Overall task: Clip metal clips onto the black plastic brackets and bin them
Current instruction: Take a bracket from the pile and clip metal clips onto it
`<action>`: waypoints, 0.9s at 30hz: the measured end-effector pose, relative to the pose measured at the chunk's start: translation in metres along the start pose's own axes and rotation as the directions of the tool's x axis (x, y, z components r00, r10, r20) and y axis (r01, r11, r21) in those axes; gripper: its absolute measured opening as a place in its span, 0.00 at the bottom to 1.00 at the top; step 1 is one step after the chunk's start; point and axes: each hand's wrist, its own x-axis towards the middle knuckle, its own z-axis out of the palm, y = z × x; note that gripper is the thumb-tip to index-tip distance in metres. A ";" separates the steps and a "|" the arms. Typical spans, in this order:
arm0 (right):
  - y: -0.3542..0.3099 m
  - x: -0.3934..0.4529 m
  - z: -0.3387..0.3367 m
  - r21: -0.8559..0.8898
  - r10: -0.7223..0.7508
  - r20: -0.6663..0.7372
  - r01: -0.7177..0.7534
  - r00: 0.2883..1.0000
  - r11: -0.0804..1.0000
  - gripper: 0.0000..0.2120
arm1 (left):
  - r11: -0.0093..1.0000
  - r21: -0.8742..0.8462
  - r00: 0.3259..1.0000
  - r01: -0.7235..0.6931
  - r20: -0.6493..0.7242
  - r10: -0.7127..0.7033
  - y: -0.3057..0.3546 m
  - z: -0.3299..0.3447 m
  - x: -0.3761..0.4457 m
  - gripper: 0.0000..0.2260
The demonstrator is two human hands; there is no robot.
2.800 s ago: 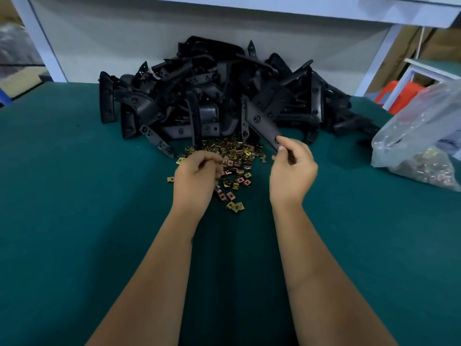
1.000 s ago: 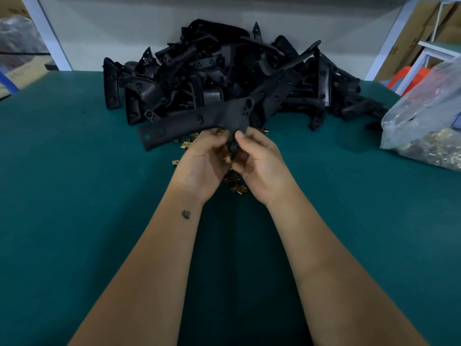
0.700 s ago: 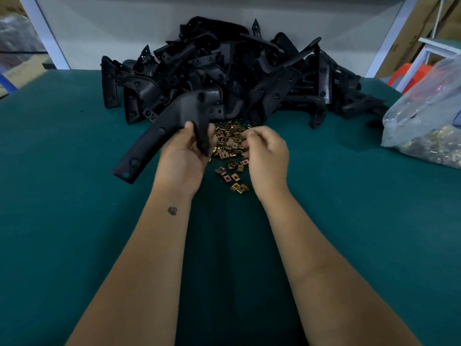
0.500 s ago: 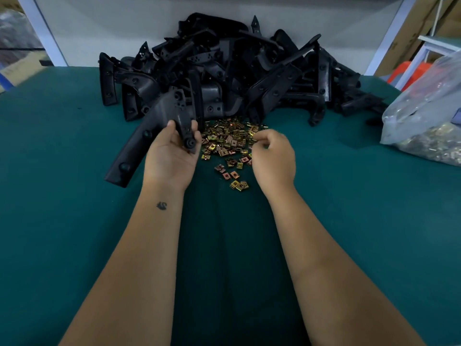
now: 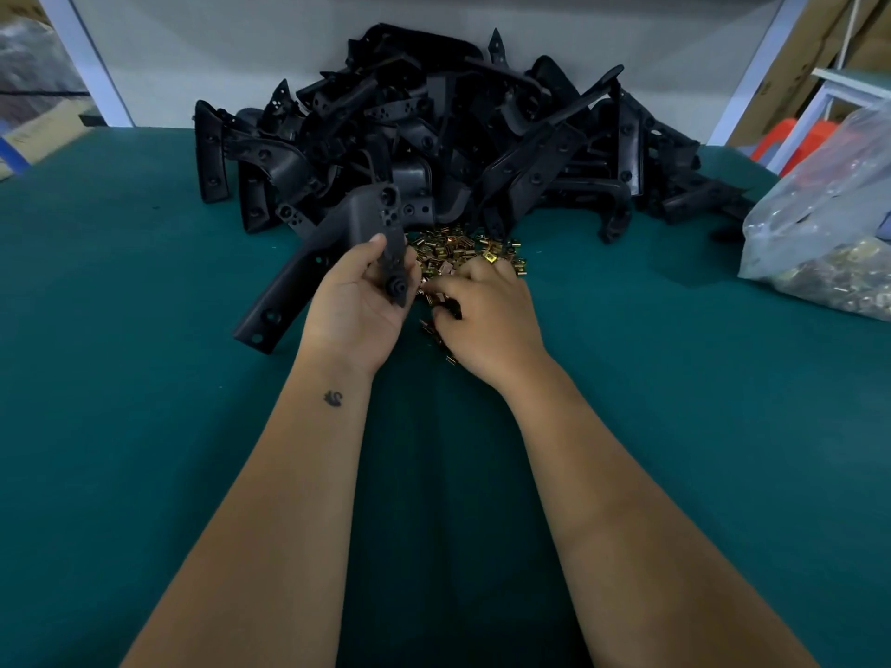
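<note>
**Bracket in my left grip, right hand down among the clips**

Far left, the green worktop [image 5: 120,330] is bare of parts. Next comes the black bracket [image 5: 308,272], an angled piece whose long arm runs down and to the left, its lower end near or on the cloth; I cannot tell which. Its short arm rises toward the heap. My left hand [image 5: 359,306] holds this bracket at the bend, palm up, thumb and fingers closed around the short arm, so the grip is shut on the part and the end with the round boss faces my right hand.

Behind, the pile of brackets [image 5: 458,137] lies across the back of the worktop. Just in front of it, between my two hands and under the right one, is the scatter of metal clips [image 5: 448,250], gold-coloured and small.

My right hand [image 5: 487,315] rests knuckles up on the near edge of that scatter, fingers curled down into it. Whether a clip is already pinched there I cannot tell; the fingertips are hidden.

The clips lie directly under and just beyond my right hand, which is the nearer one. I judge the coming move to be a short carry leftward to the bracket's short arm, the clip's mouth in line with that arm.

Far right, a clear plastic bag [image 5: 819,233] holds more clips. No bin is in view.
</note>
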 end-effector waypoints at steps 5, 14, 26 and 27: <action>0.000 0.001 -0.001 0.001 0.032 -0.045 -0.032 0.998 0.999 0.14 | 0.999 0.051 1.000 0.009 -0.023 -0.008 -0.002 0.002 0.000 0.04; 0.001 0.001 -0.002 -0.010 0.097 -0.070 -0.098 0.993 0.995 0.11 | 0.996 0.087 0.998 0.023 -0.064 -0.017 -0.005 0.004 0.000 0.03; -0.012 -0.002 -0.004 0.027 -0.059 0.044 0.058 0.997 0.998 0.08 | 0.999 0.043 0.994 0.022 -0.108 -0.018 -0.006 0.006 0.001 0.04; -0.012 -0.003 -0.004 0.042 -0.065 0.030 0.063 0.997 0.997 0.07 | 0.999 0.043 0.994 0.023 -0.108 -0.019 -0.006 0.006 0.001 0.04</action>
